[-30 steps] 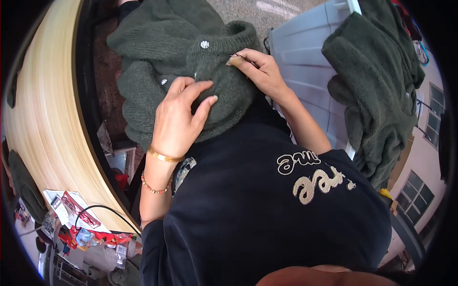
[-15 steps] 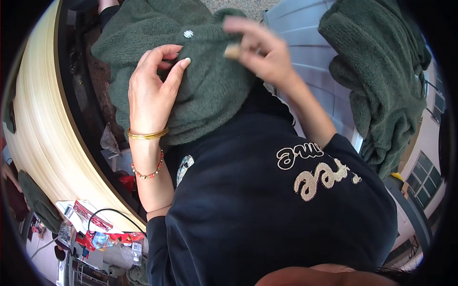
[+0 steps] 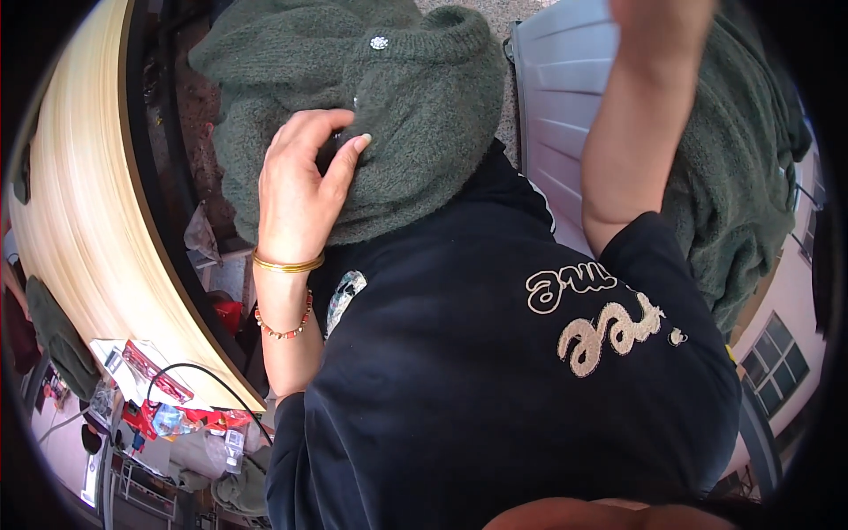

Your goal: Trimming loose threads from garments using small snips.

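Observation:
A dark green fuzzy cardigan (image 3: pixel 424 115) lies bunched over my lap, its ribbed band carrying a round sparkly button (image 3: pixel 379 42). My left hand (image 3: pixel 305 181) rests on the knit below that button, fingers curled and closed on a fold of it. Small shiny specks show beside the left fingertips; what they are is hard to make out. My right arm reaches up and away to the far right, across a pale ribbed plastic surface. Only a blurred part of my right hand (image 3: pixel 662 13) shows at the top edge; its fingers are out of sight.
More dark green knitwear (image 3: pixel 733 177) is heaped at the right. To the left curves a light wood tabletop (image 3: pixel 79 177) with a dark edge. Packets and papers (image 3: pixel 155 375) and a black cable (image 3: pixel 208 371) lie at its near end.
My right hand has left the cardigan, where it held a small tan thing, and moved up and right, mostly out of view. My left hand stays at the cardigan.

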`<state>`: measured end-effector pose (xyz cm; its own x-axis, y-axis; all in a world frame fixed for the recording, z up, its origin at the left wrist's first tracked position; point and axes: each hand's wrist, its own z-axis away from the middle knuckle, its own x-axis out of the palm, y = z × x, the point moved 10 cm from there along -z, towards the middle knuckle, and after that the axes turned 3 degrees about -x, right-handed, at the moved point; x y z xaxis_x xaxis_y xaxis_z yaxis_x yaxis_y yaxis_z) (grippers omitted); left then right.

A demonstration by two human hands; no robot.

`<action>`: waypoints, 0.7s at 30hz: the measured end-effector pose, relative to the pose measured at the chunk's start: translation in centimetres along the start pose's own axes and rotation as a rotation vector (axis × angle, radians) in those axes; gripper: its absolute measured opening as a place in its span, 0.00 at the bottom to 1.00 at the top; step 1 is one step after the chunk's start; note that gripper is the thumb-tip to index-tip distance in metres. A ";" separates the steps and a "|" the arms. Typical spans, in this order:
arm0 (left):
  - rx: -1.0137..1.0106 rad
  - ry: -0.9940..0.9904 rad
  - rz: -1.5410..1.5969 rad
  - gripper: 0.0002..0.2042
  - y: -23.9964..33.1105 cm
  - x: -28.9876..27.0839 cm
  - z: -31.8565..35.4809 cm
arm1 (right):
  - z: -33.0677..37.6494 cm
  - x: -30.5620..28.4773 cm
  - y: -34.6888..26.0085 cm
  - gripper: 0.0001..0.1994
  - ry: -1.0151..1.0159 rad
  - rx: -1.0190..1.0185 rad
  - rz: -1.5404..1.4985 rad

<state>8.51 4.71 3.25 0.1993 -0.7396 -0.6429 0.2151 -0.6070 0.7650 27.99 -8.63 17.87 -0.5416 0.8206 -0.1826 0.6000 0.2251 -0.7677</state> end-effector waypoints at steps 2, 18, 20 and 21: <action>0.009 -0.012 -0.016 0.10 0.5 0.3 0.4 | 3.1 2.6 3.1 0.17 -0.033 0.094 -0.069; -0.154 -0.048 0.219 0.22 -1.9 0.8 0.0 | 12.2 6.9 9.9 0.09 -0.126 0.864 -0.395; 0.036 -0.051 0.107 0.23 0.3 0.2 -0.6 | 11.7 6.1 9.0 0.09 -0.057 0.804 -0.453; 0.131 -0.053 0.050 0.24 1.3 0.1 -0.6 | 11.6 6.0 8.8 0.09 -0.054 0.803 -0.451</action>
<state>9.43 4.05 4.21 0.1550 -0.7821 -0.6036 0.0787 -0.5993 0.7966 23.21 -7.79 2.90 -0.6639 0.7135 0.2239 -0.2517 0.0687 -0.9653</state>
